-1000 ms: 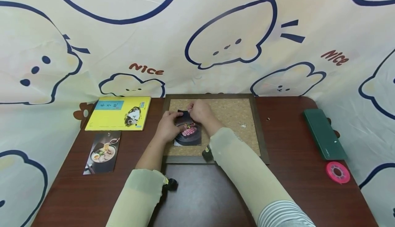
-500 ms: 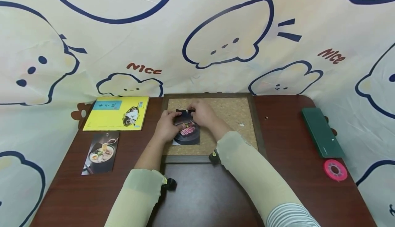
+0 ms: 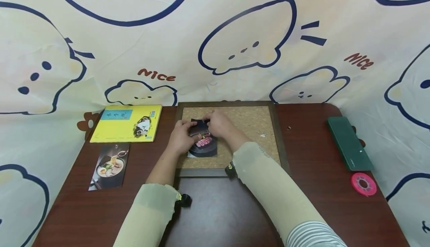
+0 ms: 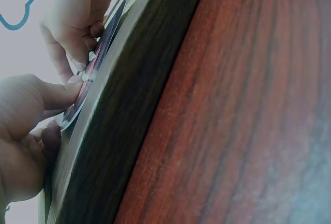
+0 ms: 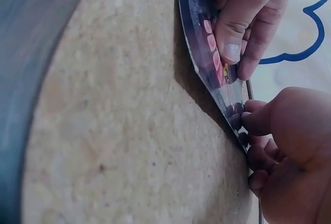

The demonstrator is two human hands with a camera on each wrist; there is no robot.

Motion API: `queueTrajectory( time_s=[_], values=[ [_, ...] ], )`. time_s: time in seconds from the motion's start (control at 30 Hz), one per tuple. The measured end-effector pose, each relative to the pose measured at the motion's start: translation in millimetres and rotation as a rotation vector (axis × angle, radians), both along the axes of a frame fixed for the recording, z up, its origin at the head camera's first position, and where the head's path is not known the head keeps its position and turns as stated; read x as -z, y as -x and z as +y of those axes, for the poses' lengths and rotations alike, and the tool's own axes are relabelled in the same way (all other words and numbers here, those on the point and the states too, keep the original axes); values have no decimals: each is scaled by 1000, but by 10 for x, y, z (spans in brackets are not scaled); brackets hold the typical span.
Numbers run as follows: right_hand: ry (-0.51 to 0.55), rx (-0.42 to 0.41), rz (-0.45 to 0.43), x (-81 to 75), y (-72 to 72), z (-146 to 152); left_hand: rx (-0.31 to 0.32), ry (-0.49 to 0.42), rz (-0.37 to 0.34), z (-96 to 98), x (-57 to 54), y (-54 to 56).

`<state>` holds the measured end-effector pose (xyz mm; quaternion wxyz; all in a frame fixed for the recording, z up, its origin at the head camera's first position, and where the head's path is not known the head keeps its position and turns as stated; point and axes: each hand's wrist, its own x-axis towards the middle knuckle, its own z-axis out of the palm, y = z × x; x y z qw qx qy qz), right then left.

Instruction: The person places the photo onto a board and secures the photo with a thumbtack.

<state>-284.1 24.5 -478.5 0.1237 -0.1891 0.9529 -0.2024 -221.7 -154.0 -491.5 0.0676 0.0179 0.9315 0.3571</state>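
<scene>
A dark photo card (image 3: pixel 203 150) with pink meat slices printed on it lies on a framed cork board (image 3: pixel 246 127). My left hand (image 3: pixel 181 137) holds the card, its thumb on the printed face and index finger near the top left. At the top right edge, my right hand (image 3: pixel 221 124) pinches the card with its fingertips; whether something small sits between them is hidden. In the right wrist view the card (image 5: pixel 204 53) bows up from the cork, casting a shadow. The left wrist view shows the left thumb (image 4: pixel 64 93) against the card, close to the right fingers.
A yellow book (image 3: pixel 129 131) and a noodle-bowl photo card (image 3: pixel 109 166) lie at left. At right are a green box (image 3: pixel 350 142) and a pink ring-shaped spool (image 3: pixel 364 184). A small clear item (image 3: pixel 263 135) rests on the cork, a tiny metal piece (image 3: pixel 289 128) on the table.
The right hand's fingertips have moved slightly down along the card's top right edge, and its forearm has shifted a little. The left hand has kept its place on the card.
</scene>
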Motion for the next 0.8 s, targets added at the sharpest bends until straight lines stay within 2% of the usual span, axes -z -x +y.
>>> queueTrajectory(
  time_s=[0.37, 0.57, 0.8],
  values=[
    [127, -23, 30, 56, -97, 94, 28, -4, -16, -19, -33, -38],
    [190, -31, 53, 96, -97, 212, 22, 5, 12, -23, -56, -86],
    [311, -29, 44, 77, -145, 351, -6, -44, 15, -43, -62, -147]
  ],
)
